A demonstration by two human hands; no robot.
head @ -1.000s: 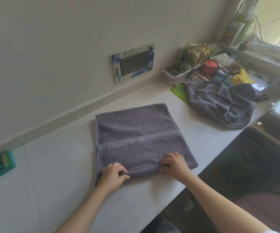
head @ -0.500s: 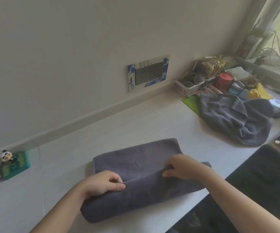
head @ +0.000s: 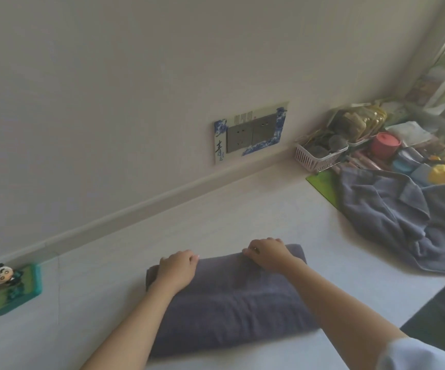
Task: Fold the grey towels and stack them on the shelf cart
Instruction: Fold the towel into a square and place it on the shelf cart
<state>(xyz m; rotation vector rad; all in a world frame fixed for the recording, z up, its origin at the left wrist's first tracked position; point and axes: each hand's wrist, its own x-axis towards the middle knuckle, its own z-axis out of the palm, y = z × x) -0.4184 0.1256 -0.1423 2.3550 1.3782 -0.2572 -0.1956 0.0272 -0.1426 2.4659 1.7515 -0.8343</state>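
Observation:
A grey towel (head: 232, 303) lies folded into a narrow band on the white counter (head: 242, 214), near its front edge. My left hand (head: 177, 271) rests on the towel's far left edge with fingers curled over the fold. My right hand (head: 268, 253) presses the far right edge the same way. A second grey towel (head: 408, 222) lies crumpled at the right. No shelf cart is in view.
A white basket (head: 320, 156), a red cup (head: 385, 144) and other clutter fill the far right corner, with a green mat (head: 322, 182) under the crumpled towel. A panda figure on a green box (head: 13, 287) stands at the left. Wall sockets (head: 250, 132) sit behind.
Both hands carried the towel's near edge away from me and laid it on the far edge, folding it narrower. The camera tilted up and closer.

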